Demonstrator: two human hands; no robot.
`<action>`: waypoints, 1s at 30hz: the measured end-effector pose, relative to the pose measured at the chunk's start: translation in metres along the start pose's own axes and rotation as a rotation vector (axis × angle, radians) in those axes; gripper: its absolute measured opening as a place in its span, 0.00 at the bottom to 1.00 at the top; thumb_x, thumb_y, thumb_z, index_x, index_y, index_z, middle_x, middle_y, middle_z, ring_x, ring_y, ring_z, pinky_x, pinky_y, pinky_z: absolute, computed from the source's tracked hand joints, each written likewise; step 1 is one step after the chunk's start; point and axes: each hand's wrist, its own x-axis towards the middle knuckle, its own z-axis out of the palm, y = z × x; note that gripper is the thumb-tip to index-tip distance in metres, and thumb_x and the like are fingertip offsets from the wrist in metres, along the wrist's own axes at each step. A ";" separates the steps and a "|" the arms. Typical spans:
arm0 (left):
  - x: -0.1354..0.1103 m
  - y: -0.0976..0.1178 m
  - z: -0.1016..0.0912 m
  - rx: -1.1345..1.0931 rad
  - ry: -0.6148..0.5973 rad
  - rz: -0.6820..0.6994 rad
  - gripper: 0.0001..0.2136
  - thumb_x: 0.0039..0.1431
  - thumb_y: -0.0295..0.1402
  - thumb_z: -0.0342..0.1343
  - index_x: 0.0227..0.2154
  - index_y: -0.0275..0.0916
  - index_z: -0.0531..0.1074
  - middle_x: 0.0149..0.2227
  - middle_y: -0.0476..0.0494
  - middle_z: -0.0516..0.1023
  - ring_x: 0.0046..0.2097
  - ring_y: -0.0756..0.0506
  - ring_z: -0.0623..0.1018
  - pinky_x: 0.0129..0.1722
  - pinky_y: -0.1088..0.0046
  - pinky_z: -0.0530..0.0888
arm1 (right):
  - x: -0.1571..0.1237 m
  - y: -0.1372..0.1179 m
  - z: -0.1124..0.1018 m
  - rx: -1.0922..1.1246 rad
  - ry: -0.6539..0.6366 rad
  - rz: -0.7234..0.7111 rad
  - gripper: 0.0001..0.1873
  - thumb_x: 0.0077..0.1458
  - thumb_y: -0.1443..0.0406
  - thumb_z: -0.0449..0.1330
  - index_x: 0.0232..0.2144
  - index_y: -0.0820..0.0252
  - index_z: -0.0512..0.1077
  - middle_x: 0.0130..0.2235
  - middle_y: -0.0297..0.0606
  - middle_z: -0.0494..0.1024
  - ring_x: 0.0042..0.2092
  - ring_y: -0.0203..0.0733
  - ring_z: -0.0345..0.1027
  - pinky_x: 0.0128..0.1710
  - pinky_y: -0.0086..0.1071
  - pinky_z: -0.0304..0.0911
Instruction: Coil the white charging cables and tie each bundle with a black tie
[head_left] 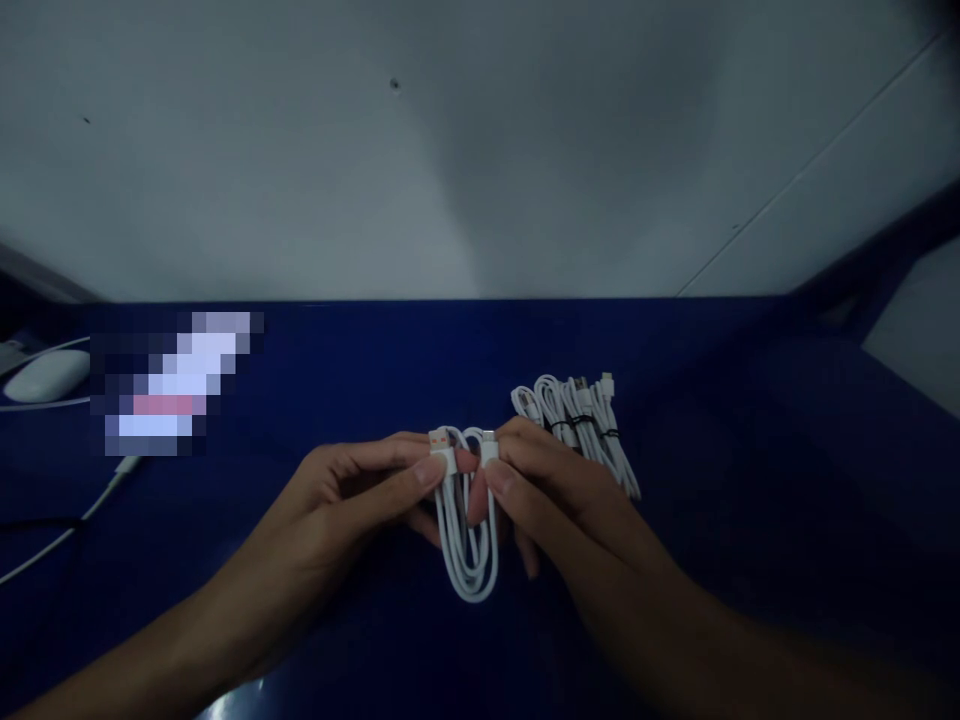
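A white USB cable point(469, 570), folded into a long coil, hangs between my two hands in the middle of the head view. My left hand point(360, 490) pinches the larger USB plug with orange inside it, thumb on the front. The smaller plug at the other end is pinched by my right hand point(559, 490), thumb over its white housing. Both plugs point upward, side by side and slightly apart. The cable's loops droop below my fingers. I see no tie around this coil.
Beyond my right hand lie several bundled white cables point(581, 415), with black ties on some. At the left are a white rounded object point(49, 376), a pixelated bright object point(195, 370) and a white cord point(67, 535). A pale wall point(300, 180) rises behind the blue table point(375, 370).
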 end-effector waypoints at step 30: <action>0.000 -0.013 -0.006 -0.077 0.104 0.030 0.12 0.79 0.40 0.58 0.55 0.43 0.83 0.59 0.38 0.85 0.54 0.39 0.86 0.55 0.65 0.81 | -0.001 0.003 0.004 -0.187 0.093 -0.021 0.19 0.79 0.56 0.54 0.33 0.53 0.68 0.37 0.33 0.74 0.36 0.42 0.66 0.36 0.40 0.66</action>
